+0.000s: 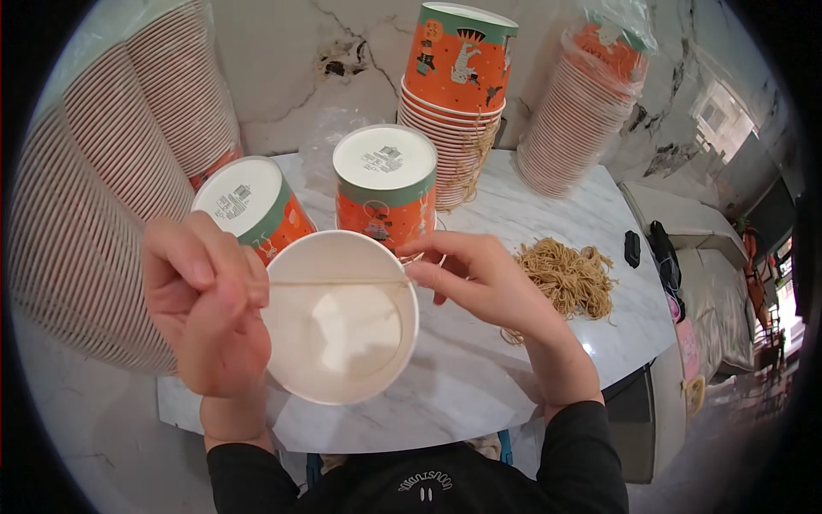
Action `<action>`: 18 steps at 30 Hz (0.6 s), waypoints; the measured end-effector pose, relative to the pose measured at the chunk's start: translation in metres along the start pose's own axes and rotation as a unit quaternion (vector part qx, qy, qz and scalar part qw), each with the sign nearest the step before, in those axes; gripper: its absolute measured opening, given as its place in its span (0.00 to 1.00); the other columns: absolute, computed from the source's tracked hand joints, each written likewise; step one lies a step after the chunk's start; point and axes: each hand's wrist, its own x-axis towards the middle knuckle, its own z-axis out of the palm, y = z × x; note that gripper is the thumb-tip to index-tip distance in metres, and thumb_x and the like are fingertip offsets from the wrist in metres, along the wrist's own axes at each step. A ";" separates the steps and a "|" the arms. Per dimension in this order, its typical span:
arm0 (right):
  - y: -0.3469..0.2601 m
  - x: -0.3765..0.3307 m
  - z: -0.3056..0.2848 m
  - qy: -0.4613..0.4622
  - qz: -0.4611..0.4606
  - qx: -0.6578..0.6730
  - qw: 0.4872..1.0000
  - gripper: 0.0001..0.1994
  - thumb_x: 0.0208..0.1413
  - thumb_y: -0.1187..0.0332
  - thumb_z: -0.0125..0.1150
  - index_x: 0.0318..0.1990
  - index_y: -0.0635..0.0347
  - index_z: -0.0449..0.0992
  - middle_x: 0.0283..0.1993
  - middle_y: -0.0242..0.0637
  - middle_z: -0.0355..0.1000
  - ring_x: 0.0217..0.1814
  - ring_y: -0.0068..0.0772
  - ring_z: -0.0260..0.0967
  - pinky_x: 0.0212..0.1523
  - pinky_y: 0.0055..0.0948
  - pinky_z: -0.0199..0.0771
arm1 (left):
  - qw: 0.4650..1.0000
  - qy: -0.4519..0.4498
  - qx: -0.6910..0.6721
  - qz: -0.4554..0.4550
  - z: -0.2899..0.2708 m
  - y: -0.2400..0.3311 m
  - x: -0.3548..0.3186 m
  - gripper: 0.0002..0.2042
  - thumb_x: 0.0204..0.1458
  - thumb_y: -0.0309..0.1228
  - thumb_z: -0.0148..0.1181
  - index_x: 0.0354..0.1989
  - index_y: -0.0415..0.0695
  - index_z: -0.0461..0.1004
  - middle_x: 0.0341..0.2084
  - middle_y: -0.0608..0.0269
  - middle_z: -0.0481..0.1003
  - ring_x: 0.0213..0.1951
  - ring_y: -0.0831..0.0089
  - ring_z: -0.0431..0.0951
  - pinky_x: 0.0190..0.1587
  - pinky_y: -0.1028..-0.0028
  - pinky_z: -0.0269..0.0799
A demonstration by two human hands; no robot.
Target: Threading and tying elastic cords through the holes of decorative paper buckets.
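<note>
A white-lined paper bucket (330,377) stands in front of me with its open mouth facing up. Across its mouth runs a thin tan string (338,283), pulled straight between my hands. My left hand (210,300) is raised at the bucket's left side, fingers closed on one end of the string. At the right rim my right hand (471,274) pinches the string between thumb and fingertips. Just behind, two orange and green paper buckets (385,210) (278,224) stand upside down. A loose heap of tan strings (565,278) lies right of my right hand.
Tall nested bucket stacks (128,111) fill the left side. A stack with strings hanging on it (454,111) stands at the back, and a plastic-wrapped stack (574,120) at back right. A small black object (632,248) lies near the marble table's (479,385) right edge.
</note>
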 end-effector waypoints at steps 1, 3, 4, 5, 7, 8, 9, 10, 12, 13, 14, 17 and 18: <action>0.005 0.001 0.002 -0.044 -0.006 -0.008 0.999 0.16 0.68 0.64 0.64 0.57 0.62 0.76 0.33 0.25 0.74 0.32 0.14 0.71 0.34 0.20 0.74 | 1.000 0.000 0.001 0.001 0.002 0.003 -0.002 0.10 0.52 0.19 0.59 0.37 0.44 0.63 0.26 0.64 0.66 0.23 0.79 0.66 0.30 0.80 0.67; 0.006 -0.003 0.011 -0.059 -0.013 0.045 0.997 0.20 0.67 0.55 0.66 0.53 0.63 0.73 0.29 0.31 0.73 0.29 0.19 0.72 0.30 0.23 0.71 | 0.999 -0.023 0.014 -0.025 0.012 0.005 -0.008 0.11 0.52 0.20 0.61 0.37 0.45 0.64 0.26 0.65 0.66 0.24 0.79 0.67 0.31 0.79 0.68; 0.008 -0.002 0.013 -0.073 -0.005 0.075 0.995 0.21 0.65 0.52 0.67 0.49 0.59 0.70 0.28 0.29 0.70 0.28 0.18 0.69 0.29 0.23 0.69 | 0.999 0.000 0.015 -0.047 0.019 0.008 -0.011 0.13 0.50 0.19 0.64 0.36 0.45 0.65 0.27 0.64 0.68 0.25 0.78 0.68 0.32 0.77 0.68; 0.010 -0.003 0.014 -0.073 -0.005 0.074 0.995 0.21 0.65 0.52 0.67 0.49 0.59 0.70 0.28 0.29 0.70 0.28 0.18 0.69 0.29 0.23 0.69 | 0.999 0.000 0.015 -0.046 0.022 0.008 -0.014 0.13 0.50 0.19 0.64 0.36 0.45 0.65 0.27 0.64 0.68 0.25 0.78 0.68 0.32 0.77 0.68; 0.012 -0.005 0.012 -0.067 0.043 0.096 0.992 0.13 0.66 0.61 0.66 0.45 0.58 0.70 0.30 0.21 0.66 0.28 0.11 0.62 0.27 0.20 0.64 | 0.997 -0.040 0.005 -0.062 0.024 0.007 -0.019 0.14 0.49 0.18 0.65 0.37 0.44 0.64 0.28 0.63 0.68 0.25 0.77 0.68 0.33 0.76 0.68; 0.011 -0.004 0.010 -0.070 0.039 0.095 0.992 0.13 0.66 0.61 0.66 0.45 0.58 0.70 0.30 0.21 0.66 0.28 0.11 0.62 0.27 0.20 0.64 | 0.996 -0.043 -0.027 -0.067 0.025 0.009 -0.022 0.12 0.46 0.17 0.65 0.36 0.43 0.70 0.27 0.62 0.73 0.25 0.74 0.72 0.32 0.75 0.69; 0.010 -0.004 0.007 -0.097 0.025 0.043 0.994 0.12 0.66 0.62 0.66 0.39 0.57 0.69 0.28 0.20 0.63 0.28 0.11 0.60 0.26 0.20 0.62 | 0.990 -0.137 -0.011 -0.041 0.019 0.009 -0.017 0.10 0.46 0.17 0.66 0.33 0.43 0.74 0.25 0.62 0.75 0.24 0.72 0.74 0.31 0.75 0.69; 0.008 -0.006 0.002 -0.123 0.012 -0.011 0.992 0.13 0.65 0.64 0.66 0.34 0.57 0.67 0.27 0.19 0.61 0.28 0.10 0.57 0.26 0.21 0.59 | 0.973 -0.229 0.005 -0.016 0.012 0.010 -0.009 0.08 0.45 0.17 0.67 0.30 0.43 0.77 0.23 0.62 0.77 0.24 0.70 0.76 0.29 0.75 0.70; 0.006 -0.007 -0.010 -0.097 -0.046 -0.055 0.993 0.14 0.61 0.68 0.66 0.29 0.57 0.65 0.25 0.19 0.57 0.28 0.12 0.54 0.26 0.22 0.56 | 0.958 -0.276 -0.019 -0.075 0.009 0.016 -0.003 0.08 0.41 0.16 0.68 0.26 0.44 0.83 0.21 0.64 0.80 0.22 0.69 0.80 0.26 0.74 0.70; -0.002 -0.010 -0.023 -0.078 -0.055 -0.080 0.992 0.14 0.56 0.71 0.66 0.28 0.59 0.64 0.25 0.20 0.55 0.29 0.12 0.52 0.26 0.22 0.55 | 0.951 -0.299 0.040 -0.064 0.007 0.018 -0.006 0.10 0.39 0.16 0.69 0.29 0.44 0.85 0.22 0.64 0.81 0.22 0.70 0.80 0.25 0.74 0.70; -0.003 -0.014 -0.039 -0.048 -0.061 -0.083 0.994 0.11 0.55 0.68 0.67 0.30 0.63 0.70 0.23 0.24 0.59 0.28 0.17 0.55 0.27 0.26 0.59 | 0.941 -0.320 0.097 -0.053 0.005 0.021 -0.008 0.13 0.37 0.16 0.70 0.33 0.44 0.86 0.23 0.65 0.82 0.22 0.71 0.81 0.25 0.74 0.71; -0.030 -0.063 -0.082 0.135 -0.257 -0.240 0.926 0.09 0.45 0.77 0.66 0.26 0.63 0.69 0.23 0.28 0.61 0.24 0.22 0.57 0.26 0.26 0.57 | 0.927 -0.333 0.163 -0.055 0.018 0.025 0.003 0.18 0.44 0.17 0.67 0.47 0.43 0.85 0.25 0.61 0.84 0.27 0.69 0.85 0.30 0.74 0.76; -0.029 -0.074 -0.087 0.229 -0.303 -0.274 0.884 0.09 0.41 0.80 0.66 0.26 0.64 0.69 0.22 0.31 0.62 0.23 0.25 0.58 0.26 0.25 0.57 | 0.927 -0.300 0.218 -0.051 0.021 0.023 0.003 0.18 0.48 0.18 0.65 0.50 0.42 0.84 0.26 0.60 0.84 0.29 0.68 0.86 0.32 0.74 0.78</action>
